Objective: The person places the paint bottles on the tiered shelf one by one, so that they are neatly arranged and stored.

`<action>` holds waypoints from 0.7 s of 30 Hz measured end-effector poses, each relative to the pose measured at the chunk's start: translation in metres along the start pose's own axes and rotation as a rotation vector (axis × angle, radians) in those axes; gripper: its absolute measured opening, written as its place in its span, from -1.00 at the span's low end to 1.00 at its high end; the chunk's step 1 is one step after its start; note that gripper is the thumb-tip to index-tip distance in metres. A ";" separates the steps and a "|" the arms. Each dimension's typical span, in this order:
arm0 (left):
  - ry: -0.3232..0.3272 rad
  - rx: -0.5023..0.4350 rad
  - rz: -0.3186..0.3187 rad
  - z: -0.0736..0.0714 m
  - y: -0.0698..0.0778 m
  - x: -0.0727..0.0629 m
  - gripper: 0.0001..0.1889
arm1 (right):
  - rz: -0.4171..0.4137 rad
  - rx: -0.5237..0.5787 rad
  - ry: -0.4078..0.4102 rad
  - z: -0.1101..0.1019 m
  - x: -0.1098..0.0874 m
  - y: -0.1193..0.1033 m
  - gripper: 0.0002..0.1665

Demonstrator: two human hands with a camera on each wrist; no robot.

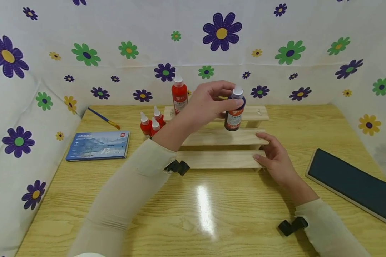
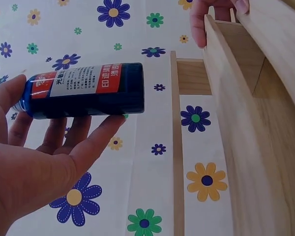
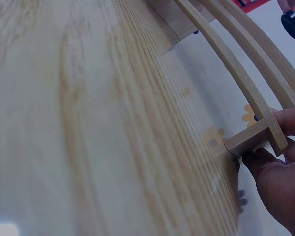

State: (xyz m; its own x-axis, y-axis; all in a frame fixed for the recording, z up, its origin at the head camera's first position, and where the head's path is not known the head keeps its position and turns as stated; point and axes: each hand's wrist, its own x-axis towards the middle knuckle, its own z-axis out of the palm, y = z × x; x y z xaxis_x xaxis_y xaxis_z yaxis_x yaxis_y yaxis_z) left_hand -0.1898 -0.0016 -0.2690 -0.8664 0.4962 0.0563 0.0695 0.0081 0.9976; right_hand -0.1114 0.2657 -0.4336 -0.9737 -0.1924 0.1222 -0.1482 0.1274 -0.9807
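Note:
My left hand (image 1: 207,100) grips a dark blue paint bottle (image 1: 233,119) near its neck and holds it upright above the stepped wooden rack (image 1: 217,159). In the left wrist view, the thumb and fingers wrap the cap end of the bottle (image 2: 88,91), and its red and white label shows. At the rack's right end, my right hand (image 1: 278,160) holds the ends of the lower and middle steps. The right wrist view shows its fingers (image 3: 285,120) around the end of a plank. A red bottle (image 1: 179,94) stands on the top step, at the left.
Several smaller red bottles (image 1: 146,125) stand beside the rack's left end, partly behind my left forearm. Left of them lie a blue paint box (image 1: 98,145) and a paintbrush (image 1: 104,119). A dark flat board (image 1: 354,185) lies at the right. Flower-patterned cloth (image 1: 193,53) encloses the table.

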 end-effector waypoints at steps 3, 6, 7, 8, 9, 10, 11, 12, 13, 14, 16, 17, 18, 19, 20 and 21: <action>-0.016 0.009 -0.003 0.005 0.003 0.012 -0.63 | -0.002 -0.007 0.004 0.000 -0.001 -0.001 -0.22; -0.020 0.043 -0.023 0.009 0.005 0.025 -0.59 | -0.007 0.014 0.004 0.000 -0.001 -0.002 -0.23; -0.019 0.057 -0.031 0.010 0.005 0.029 -0.57 | -0.006 0.020 0.004 0.000 -0.001 -0.001 -0.23; -0.016 0.066 -0.040 0.011 0.005 0.033 -0.54 | -0.005 0.024 0.003 0.000 -0.001 -0.001 -0.23; -0.017 0.068 -0.049 0.013 0.005 0.037 -0.52 | -0.004 0.033 0.001 0.000 -0.001 -0.001 -0.23; -0.018 0.064 -0.061 0.015 0.005 0.041 -0.51 | -0.002 0.034 0.000 0.000 -0.001 -0.001 -0.23; -0.017 0.061 -0.068 0.016 0.004 0.044 -0.50 | 0.002 0.033 -0.001 0.000 -0.001 0.000 -0.23; -0.017 0.054 -0.074 0.018 0.003 0.048 -0.50 | 0.002 0.028 -0.002 0.000 -0.001 0.000 -0.23; -0.015 0.044 -0.080 0.019 0.002 0.051 -0.50 | 0.002 0.028 -0.004 -0.001 -0.001 0.000 -0.23; -0.015 0.035 -0.088 0.020 0.000 0.055 -0.51 | 0.001 0.031 -0.005 -0.001 -0.001 0.000 -0.23; -0.013 0.026 -0.101 0.023 -0.003 0.062 -0.52 | -0.003 0.034 -0.009 -0.001 -0.001 0.001 -0.23; -0.011 0.025 -0.106 0.024 -0.005 0.065 -0.52 | -0.003 0.040 -0.012 -0.001 0.000 0.001 -0.23; -0.012 0.025 -0.110 0.025 -0.007 0.067 -0.52 | -0.003 0.047 -0.013 -0.001 0.000 0.001 -0.24; -0.009 0.024 -0.116 0.026 -0.008 0.070 -0.51 | -0.004 0.053 -0.014 -0.001 0.000 0.001 -0.24; -0.007 0.030 -0.116 0.027 -0.010 0.072 -0.50 | -0.002 0.060 -0.014 -0.001 0.000 0.001 -0.24; -0.004 0.036 -0.115 0.028 -0.012 0.074 -0.49 | -0.002 0.059 -0.016 -0.001 0.000 0.001 -0.24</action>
State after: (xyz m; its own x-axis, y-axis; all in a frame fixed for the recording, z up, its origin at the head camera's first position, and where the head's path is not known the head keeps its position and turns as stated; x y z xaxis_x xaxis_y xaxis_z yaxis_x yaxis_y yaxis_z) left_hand -0.2405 0.0592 -0.2779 -0.8676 0.4938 -0.0584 -0.0125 0.0958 0.9953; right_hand -0.1112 0.2669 -0.4344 -0.9705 -0.2081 0.1218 -0.1389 0.0697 -0.9878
